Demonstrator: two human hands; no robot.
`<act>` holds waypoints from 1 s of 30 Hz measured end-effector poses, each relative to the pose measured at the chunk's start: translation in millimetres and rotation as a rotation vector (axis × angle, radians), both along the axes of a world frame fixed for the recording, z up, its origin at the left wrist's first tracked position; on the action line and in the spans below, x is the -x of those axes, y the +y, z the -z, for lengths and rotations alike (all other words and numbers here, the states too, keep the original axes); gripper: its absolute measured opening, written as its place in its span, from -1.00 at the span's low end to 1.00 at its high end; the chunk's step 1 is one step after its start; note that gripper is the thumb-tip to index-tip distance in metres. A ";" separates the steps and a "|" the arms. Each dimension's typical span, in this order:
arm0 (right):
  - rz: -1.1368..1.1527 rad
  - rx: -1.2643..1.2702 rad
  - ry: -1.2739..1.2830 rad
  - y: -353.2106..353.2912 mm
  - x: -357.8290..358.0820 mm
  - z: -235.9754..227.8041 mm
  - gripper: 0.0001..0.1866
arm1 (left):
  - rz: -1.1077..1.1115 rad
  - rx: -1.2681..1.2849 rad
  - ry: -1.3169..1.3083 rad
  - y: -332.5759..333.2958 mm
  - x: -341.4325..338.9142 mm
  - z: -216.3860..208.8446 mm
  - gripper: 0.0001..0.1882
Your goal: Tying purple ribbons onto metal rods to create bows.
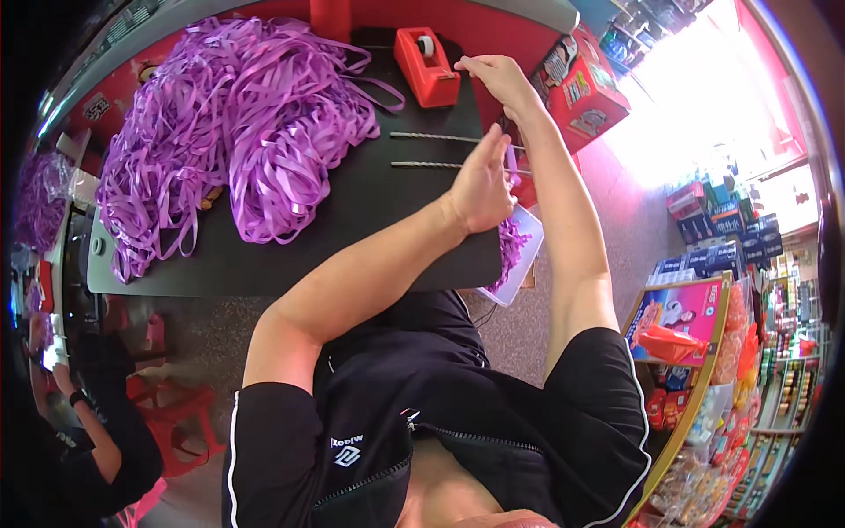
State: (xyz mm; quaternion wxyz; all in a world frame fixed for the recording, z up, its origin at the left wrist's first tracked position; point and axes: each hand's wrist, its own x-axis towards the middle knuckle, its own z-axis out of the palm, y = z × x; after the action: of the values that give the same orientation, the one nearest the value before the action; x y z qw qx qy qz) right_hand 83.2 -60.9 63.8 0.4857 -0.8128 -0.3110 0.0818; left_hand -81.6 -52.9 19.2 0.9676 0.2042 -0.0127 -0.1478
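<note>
My left hand is at the right edge of the black table, beside two thin twisted metal rods. Its fingers curl around a strip of purple ribbon, part of which the hand hides. Farther forward, my right hand reaches to the red tape dispenser, which carries a small roll of tape. Thumb and forefinger are pinched together at the dispenser's front edge; what lies between them is too small to make out. A large heap of purple ribbon loops covers the table's left side.
A white bin with purple ribbon pieces stands below the table's right edge. Beyond it is a red box. Packed goods and a display stand line the right. At lower left, another person's arm shows near a red stool.
</note>
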 end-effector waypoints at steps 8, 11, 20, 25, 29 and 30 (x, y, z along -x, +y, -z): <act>0.006 0.198 0.409 40.5 -20.6 -16.6 -0.70 | -0.002 0.008 -0.013 0.4 -1.8 2.1 -0.08; -0.006 0.186 0.377 39.5 -24.2 -18.8 -0.73 | -0.005 0.004 -0.011 0.5 -1.4 1.9 -0.07; -0.120 -0.060 0.650 7.7 -11.3 -15.5 -0.80 | 0.013 0.013 -0.030 1.8 -1.0 2.8 -0.05; -0.026 -0.117 0.629 -0.3 7.0 -2.8 -0.78 | -0.008 -0.023 -0.008 0.7 -3.5 3.0 -0.07; -0.010 -0.158 0.606 -4.0 5.6 7.8 -0.75 | -0.003 -0.033 -0.020 2.8 -2.4 4.0 -0.18; -0.007 -0.158 0.605 -5.3 5.1 11.5 -0.75 | -0.003 -0.026 -0.031 2.8 -1.4 1.3 -0.23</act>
State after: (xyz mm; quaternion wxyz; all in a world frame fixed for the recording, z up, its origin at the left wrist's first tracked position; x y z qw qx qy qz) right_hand 78.2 -66.3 52.3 0.6176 -0.7101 -0.1607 0.2974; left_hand -80.2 -50.1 17.9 0.9647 0.2191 -0.0257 -0.1435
